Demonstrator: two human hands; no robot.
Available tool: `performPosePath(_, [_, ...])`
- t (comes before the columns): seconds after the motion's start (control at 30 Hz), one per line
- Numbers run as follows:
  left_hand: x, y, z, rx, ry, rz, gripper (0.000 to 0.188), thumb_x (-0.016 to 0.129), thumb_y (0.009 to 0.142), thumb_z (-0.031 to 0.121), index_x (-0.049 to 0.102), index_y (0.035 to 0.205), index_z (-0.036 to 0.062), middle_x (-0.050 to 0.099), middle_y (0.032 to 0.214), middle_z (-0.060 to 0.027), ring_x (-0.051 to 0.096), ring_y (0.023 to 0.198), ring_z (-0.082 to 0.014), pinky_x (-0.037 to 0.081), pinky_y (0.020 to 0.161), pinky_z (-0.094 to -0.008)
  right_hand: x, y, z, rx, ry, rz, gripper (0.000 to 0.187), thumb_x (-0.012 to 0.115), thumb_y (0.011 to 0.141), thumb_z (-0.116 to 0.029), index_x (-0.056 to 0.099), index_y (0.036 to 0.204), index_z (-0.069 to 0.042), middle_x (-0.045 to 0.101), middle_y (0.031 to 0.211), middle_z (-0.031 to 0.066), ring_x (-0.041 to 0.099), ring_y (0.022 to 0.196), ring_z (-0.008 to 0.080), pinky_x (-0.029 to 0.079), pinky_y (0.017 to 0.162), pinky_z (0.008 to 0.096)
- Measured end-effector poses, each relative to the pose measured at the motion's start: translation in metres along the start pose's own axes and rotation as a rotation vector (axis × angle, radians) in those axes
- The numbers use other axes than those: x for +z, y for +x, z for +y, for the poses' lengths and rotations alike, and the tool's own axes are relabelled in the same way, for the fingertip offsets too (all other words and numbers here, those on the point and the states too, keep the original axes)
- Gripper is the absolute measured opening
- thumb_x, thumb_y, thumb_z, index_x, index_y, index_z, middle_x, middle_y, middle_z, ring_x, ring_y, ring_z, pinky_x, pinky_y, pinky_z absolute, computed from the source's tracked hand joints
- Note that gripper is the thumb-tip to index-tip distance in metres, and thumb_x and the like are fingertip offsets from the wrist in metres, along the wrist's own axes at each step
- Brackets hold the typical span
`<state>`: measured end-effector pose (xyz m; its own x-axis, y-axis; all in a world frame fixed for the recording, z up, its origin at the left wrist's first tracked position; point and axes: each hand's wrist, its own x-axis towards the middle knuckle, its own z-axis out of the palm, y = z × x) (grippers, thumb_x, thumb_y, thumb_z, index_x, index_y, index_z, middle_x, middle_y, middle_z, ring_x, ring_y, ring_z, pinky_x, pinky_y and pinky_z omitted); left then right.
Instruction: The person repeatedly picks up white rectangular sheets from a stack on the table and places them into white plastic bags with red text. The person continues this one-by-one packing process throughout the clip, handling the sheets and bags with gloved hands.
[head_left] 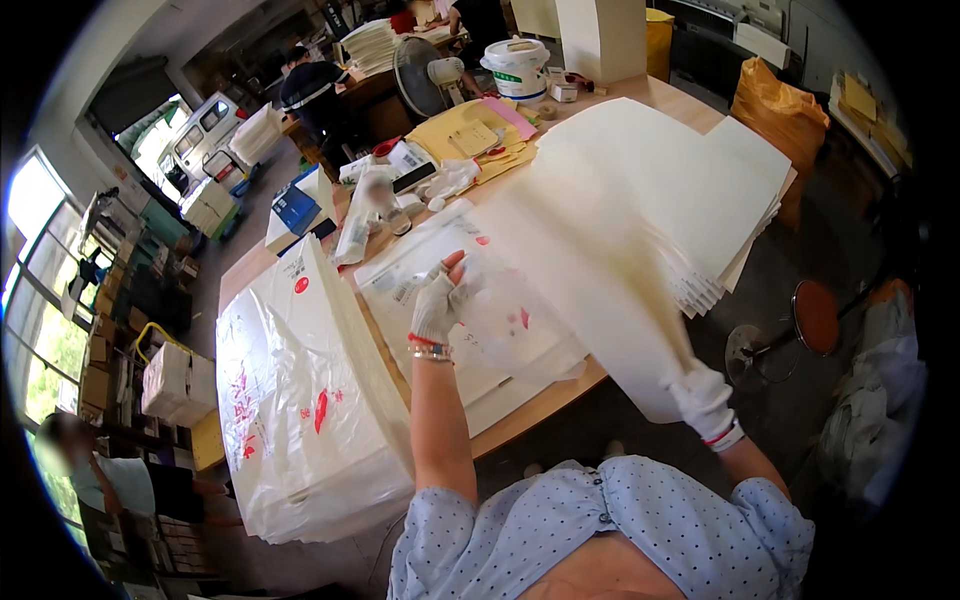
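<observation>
The gloved right hand (702, 402) pinches the near edge of a blurred white sheet (600, 300), which slants over the tabletop (682, 101) between a bagged stack (300, 400) at left and white sheets (680, 175) at far right. The left hand (438, 302), fingers partly curled, meets clear plastic (500, 312); its grip is unclear.

Large white sheet (610, 300), motion-blurred, slanting; clear red-printed plastic (490, 325) beside it, wrinkled.

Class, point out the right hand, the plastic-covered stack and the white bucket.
Right hand (703, 400): head view, middle of the gloved hand.
Plastic-covered stack (290, 385): head view, its top face.
White bucket (513, 74): head view, its side wall.
</observation>
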<state>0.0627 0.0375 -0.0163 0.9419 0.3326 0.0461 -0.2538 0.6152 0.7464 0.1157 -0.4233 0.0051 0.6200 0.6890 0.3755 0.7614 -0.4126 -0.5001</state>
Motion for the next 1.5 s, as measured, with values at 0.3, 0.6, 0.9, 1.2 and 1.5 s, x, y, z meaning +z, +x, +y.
performPosePath(0.3, [0.158,-0.008,-0.126,0.347,1.54,-0.264,0.035,0.056,0.082,0.009,0.052,0.117,0.007,0.06,0.09,-0.0126,0.059,0.083,-0.02,0.049,0.071,-0.0344,0.129,0.082,0.067,-0.094,-0.283,-0.595,0.032,0.055,0.08,-0.029,0.057,0.103,-0.008,0.062,0.096,0.0174,0.062,0.083,0.0338,0.051,0.071,0.041])
performPosePath(0.6, [0.063,-0.082,-0.142,0.312,1.702,-0.067,0.051,0.061,0.077,0.014,0.047,0.126,0.0093,0.058,0.091,-0.0135,0.058,0.073,-0.0319,0.049,0.072,-0.0414,0.176,0.173,0.055,0.484,-0.232,-0.327,0.04,0.037,0.09,-0.017,0.037,0.13,-0.015,0.049,0.123,0.0186,0.056,0.102,0.0359,0.044,0.088,0.0438])
performPosePath(0.9, [-0.065,-0.134,-0.118,0.091,1.413,0.8,0.041,0.051,0.084,0.004,0.035,0.122,0.0068,0.052,0.11,-0.0149,0.058,0.097,-0.0235,0.05,0.081,-0.0314,0.223,0.131,0.163,0.442,-0.125,-0.41,0.065,0.044,0.083,-0.019,0.016,0.142,-0.017,0.061,0.101,0.0225,0.06,0.091,0.0378,0.045,0.081,0.0472])
performPosePath(1.2, [-0.025,-0.273,-0.182,-0.246,1.299,0.895,0.027,0.05,0.083,0.003,0.041,0.108,0.0028,0.056,0.097,-0.0147,0.058,0.094,-0.0269,0.047,0.075,-0.0366,0.168,0.007,0.159,0.307,0.038,-0.536,0.07,0.044,0.083,-0.013,0.009,0.143,-0.016,0.06,0.083,0.0234,0.06,0.076,0.0399,0.044,0.068,0.0491])
performPosePath(1.5, [0.043,-0.356,-0.221,-0.186,1.12,0.68,0.011,0.052,0.08,0.007,0.051,0.088,-0.0003,0.057,0.083,-0.0186,0.057,0.077,-0.0316,0.046,0.069,-0.038,0.088,-0.102,0.099,0.073,0.109,-0.213,0.023,0.048,0.085,-0.023,0.053,0.096,-0.004,0.06,0.083,0.0192,0.056,0.074,0.0429,0.045,0.065,0.0485])
